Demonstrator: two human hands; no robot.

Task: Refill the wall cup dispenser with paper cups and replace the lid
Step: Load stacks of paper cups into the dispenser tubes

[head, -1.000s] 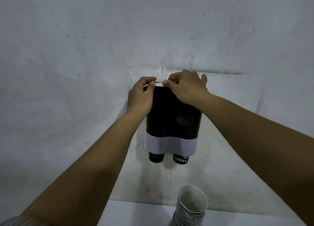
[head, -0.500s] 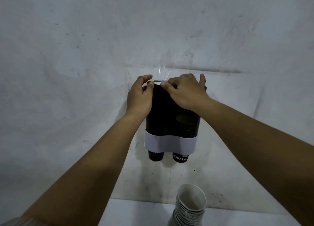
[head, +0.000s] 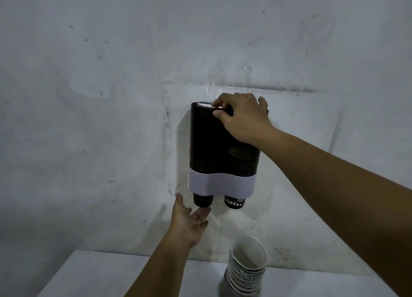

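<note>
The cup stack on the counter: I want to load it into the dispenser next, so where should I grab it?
Grip the cup stack around its side wall, just below the top rim, coming from the left or front. It stands upright, mouth up, with bare table on that side.

Dark dispenser (head: 214, 145), pale lilac band (head: 223, 186), black cups (head: 202, 199).

The right hand (head: 242, 116) covers the top right corner of the dispenser (head: 214, 145), so the lid's (head: 204, 105) seating there is hidden. Through the dark tinted housing the cups inside show only as faint ridges; their count cannot be told. The left-hand cup (head: 202, 200) under the white band carries print too small to read. The stack of cups (head: 246, 272) on the table (head: 111, 274) is cut off by the bottom edge, as are both forearms.
</note>
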